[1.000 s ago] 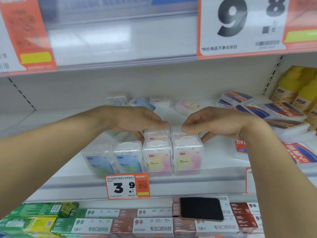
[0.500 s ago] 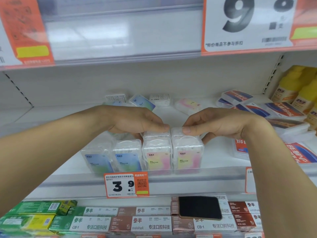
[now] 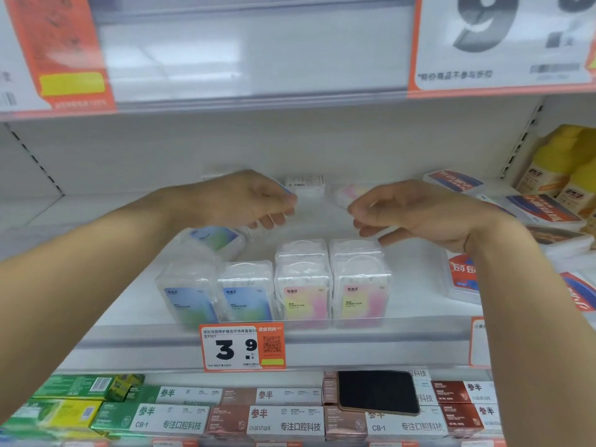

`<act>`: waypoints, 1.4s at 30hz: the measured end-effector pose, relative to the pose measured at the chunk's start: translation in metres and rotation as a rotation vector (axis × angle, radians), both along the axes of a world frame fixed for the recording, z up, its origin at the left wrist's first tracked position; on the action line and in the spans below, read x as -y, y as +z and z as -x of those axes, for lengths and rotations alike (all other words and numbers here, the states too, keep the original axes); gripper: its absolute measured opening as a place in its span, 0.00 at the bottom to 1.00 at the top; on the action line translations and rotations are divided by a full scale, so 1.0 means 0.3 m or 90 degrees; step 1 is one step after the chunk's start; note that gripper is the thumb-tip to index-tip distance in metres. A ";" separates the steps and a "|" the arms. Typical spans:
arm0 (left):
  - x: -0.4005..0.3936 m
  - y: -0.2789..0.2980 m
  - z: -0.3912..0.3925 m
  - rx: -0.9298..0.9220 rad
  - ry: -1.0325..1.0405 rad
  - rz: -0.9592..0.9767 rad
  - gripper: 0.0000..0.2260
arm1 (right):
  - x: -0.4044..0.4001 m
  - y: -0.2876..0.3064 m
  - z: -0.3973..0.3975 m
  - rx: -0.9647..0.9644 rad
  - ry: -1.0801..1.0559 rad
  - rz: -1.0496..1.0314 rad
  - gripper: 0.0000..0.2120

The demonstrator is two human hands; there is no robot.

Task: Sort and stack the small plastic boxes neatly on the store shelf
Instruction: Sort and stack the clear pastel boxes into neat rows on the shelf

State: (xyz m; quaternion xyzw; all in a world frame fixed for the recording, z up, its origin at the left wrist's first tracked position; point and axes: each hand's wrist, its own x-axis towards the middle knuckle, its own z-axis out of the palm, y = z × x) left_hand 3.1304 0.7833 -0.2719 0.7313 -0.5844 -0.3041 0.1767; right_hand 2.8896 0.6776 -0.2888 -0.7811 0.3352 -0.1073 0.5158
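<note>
Small clear plastic boxes stand in a front row on the white shelf [image 3: 96, 304]: two blue ones [image 3: 248, 296] at left, two pink-yellow ones [image 3: 361, 293] at right, with more pink-yellow boxes [image 3: 301, 251] right behind them. Another blue box [image 3: 216, 240] lies tilted behind the left pair. At the back lie a white barcoded box [image 3: 304, 185] and a pink box [image 3: 345, 192]. My left hand [image 3: 245, 201] and my right hand [image 3: 416, 211] hover above the row with loosely curled fingers, holding nothing. The left hand hides part of the back boxes.
A clear rail with a 3.9 price tag [image 3: 242, 346] fronts the shelf. Flat red-and-blue packs [image 3: 541, 211] and yellow bottles [image 3: 567, 175] fill the right side. A black phone [image 3: 377, 395] lies on toothpaste cartons [image 3: 283, 421] on the shelf below. The upper shelf edge hangs close overhead.
Both hands have let go of the rear pink-yellow boxes, lifted, spread apart and moved toward the back of the shelf. The boxes stay in their rows.
</note>
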 end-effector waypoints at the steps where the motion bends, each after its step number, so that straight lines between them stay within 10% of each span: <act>1: -0.004 0.003 -0.042 0.031 0.026 0.043 0.12 | -0.003 0.010 -0.012 0.033 -0.042 0.022 0.25; 6: -0.080 -0.092 -0.259 0.172 0.166 0.115 0.13 | -0.057 0.028 -0.103 0.159 -0.164 0.212 0.04; 11: -0.161 -0.233 -0.331 0.109 0.134 0.090 0.41 | -0.130 0.062 -0.221 0.100 -0.115 0.360 0.02; 17: -0.205 -0.271 -0.357 0.124 0.170 0.128 0.43 | -0.100 0.072 -0.530 -0.247 0.081 0.456 0.24; 22: -0.293 -0.278 -0.370 0.148 0.194 0.104 0.37 | -0.019 -0.002 -0.726 -0.428 0.116 0.288 0.54; 32: -0.290 -0.336 -0.372 0.153 0.189 0.104 0.46 | -0.014 -0.015 -0.784 -0.459 0.015 0.246 0.63; 42: -0.287 -0.283 -0.348 0.193 0.226 0.209 0.46 | -0.033 0.030 -0.727 -0.293 -0.043 0.357 0.28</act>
